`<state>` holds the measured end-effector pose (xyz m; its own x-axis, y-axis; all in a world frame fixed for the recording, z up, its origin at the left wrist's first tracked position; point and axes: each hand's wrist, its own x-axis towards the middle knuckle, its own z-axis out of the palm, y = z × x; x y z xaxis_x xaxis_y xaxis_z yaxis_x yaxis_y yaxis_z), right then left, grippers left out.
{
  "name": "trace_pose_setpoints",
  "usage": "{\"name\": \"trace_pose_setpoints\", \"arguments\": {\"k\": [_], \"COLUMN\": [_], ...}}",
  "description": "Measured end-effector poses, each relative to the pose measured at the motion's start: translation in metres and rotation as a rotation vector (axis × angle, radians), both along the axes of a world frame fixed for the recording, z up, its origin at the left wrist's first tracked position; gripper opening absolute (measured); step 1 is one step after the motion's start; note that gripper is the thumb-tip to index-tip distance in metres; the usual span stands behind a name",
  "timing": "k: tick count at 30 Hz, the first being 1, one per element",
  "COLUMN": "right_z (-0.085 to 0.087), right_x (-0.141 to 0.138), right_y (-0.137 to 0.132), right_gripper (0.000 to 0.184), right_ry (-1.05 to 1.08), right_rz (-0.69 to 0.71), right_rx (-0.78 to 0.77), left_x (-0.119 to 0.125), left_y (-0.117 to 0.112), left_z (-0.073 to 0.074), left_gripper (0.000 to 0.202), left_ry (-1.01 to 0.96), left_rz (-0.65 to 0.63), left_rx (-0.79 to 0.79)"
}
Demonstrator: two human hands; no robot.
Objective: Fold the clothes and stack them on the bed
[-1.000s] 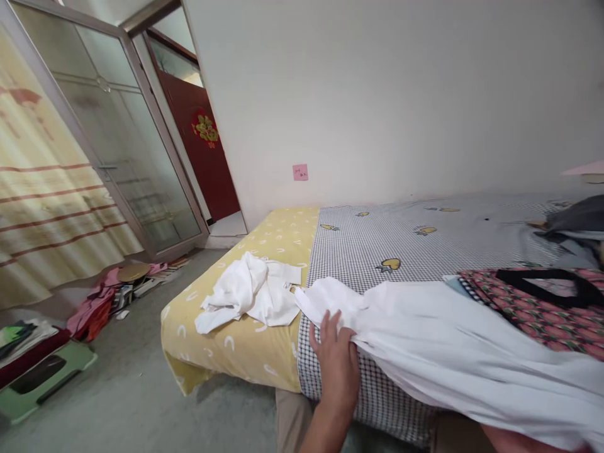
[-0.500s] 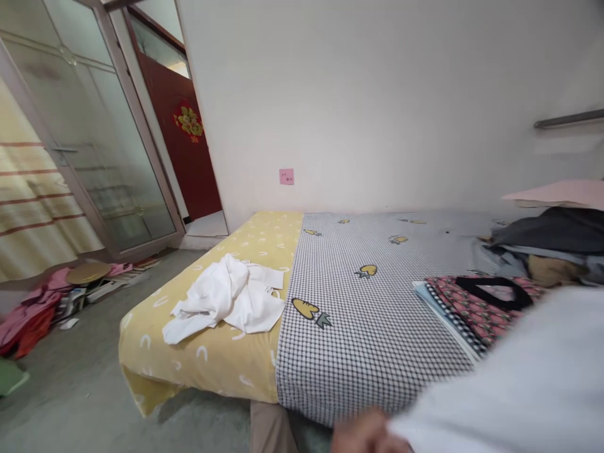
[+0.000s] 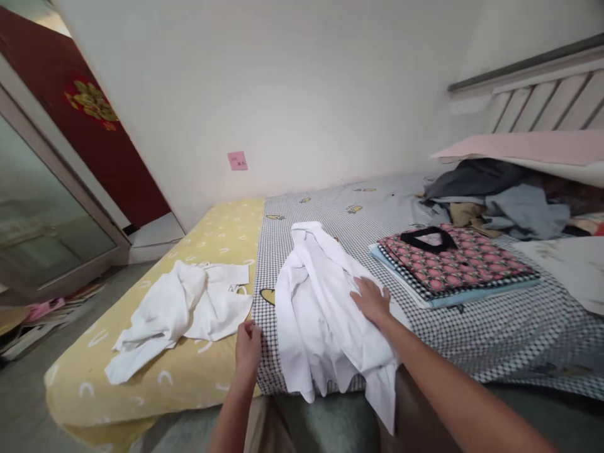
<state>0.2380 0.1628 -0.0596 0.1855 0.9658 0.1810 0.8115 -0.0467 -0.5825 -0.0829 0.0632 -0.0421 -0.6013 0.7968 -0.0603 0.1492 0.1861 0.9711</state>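
A white long-sleeved shirt [image 3: 325, 302] lies spread on the checked part of the bed, its collar toward the wall and its lower edge hanging over the front. My right hand [image 3: 372, 301] rests on the shirt's right side with fingers stretched out. Left of the shirt, my left hand [image 3: 248, 343] is held low over the bed, fingers curled in and nothing visible in them. A crumpled white garment [image 3: 184, 302] sits close by on the yellow bedding [image 3: 165, 380].
To the right is a stack of folded clothes [image 3: 457, 261] topped by a pink patterned garment with a black neckline. Behind it are heaped dark and grey clothes [image 3: 481, 179] under a pink sheet-like piece [image 3: 528, 148]. A pale wall [image 3: 330, 94] backs the bed.
My view has turned right and down. The white shirt, blurred at lower right before, now lies on the bed. Both my hands are in sight; the right one lies on the shirt.
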Motion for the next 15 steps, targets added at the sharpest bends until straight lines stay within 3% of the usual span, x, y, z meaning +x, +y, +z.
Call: {"name": "trace_pose_setpoints", "arguments": {"k": [3, 6, 11, 15], "right_z": [-0.02, -0.018, -0.006, -0.006], "right_x": [-0.003, 0.0, 0.033, 0.065], "right_y": [-0.015, -0.01, 0.016, 0.026], "right_gripper": [0.041, 0.041, 0.038, 0.045], "right_ry": [-0.062, -0.042, 0.11, 0.24], "right_rz": [0.04, 0.041, 0.108, 0.274], "right_rx": [0.023, -0.008, -0.11, -0.072], "left_x": [0.016, 0.057, 0.134, 0.164], "left_y": [-0.006, -0.011, -0.027, -0.035], "left_z": [0.0, -0.005, -0.046, -0.064], "left_gripper": [0.012, 0.014, 0.058, 0.058], "left_ry": [0.119, 0.154, -0.097, -0.286], "left_rz": [-0.008, -0.077, -0.446, -0.528], "left_rx": [0.063, 0.077, -0.183, -0.311]}}
